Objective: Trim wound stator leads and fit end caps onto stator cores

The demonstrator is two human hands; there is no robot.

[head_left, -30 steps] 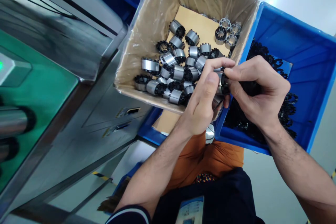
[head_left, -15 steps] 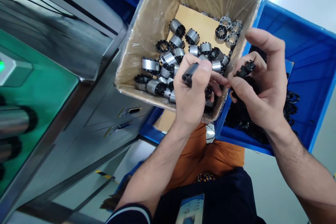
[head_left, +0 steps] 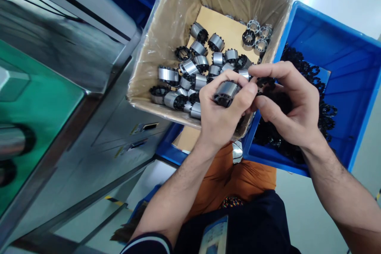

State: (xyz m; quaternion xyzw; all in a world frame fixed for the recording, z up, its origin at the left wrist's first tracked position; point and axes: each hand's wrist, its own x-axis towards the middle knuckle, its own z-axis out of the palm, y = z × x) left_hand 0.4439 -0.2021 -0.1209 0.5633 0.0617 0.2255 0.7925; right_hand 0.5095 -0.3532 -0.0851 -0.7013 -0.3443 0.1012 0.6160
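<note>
My left hand [head_left: 218,117] is wrapped round a silver metal cylinder [head_left: 228,89] with a black end piece, over the near right corner of the lined box. Beside it, my right hand [head_left: 293,107] pinches a black toothed ring [head_left: 264,84] between thumb and fingers, close to the left fingertips. Whether the ring touches the cylinder is hidden by the fingers. Below the left hand, several similar silver cylinders with black toothed ends [head_left: 168,74] lie in the box [head_left: 157,39]. Many black rings [head_left: 309,73] fill part of the blue bin [head_left: 351,67] behind my right hand.
A cardboard sheet [head_left: 229,27] lies inside the box, with several upright cylinders [head_left: 261,44] at its right end. To the left stands a metal machine frame [head_left: 98,87] with a green surface [head_left: 38,107] that bears larger cylinders [head_left: 12,139]. My orange-clad legs [head_left: 238,178] are below.
My right hand has drawn its fingers together and brought the black ring beside the left fingertips. My left hand has turned, showing more of the cylinder's silver side. The view has shifted slightly.
</note>
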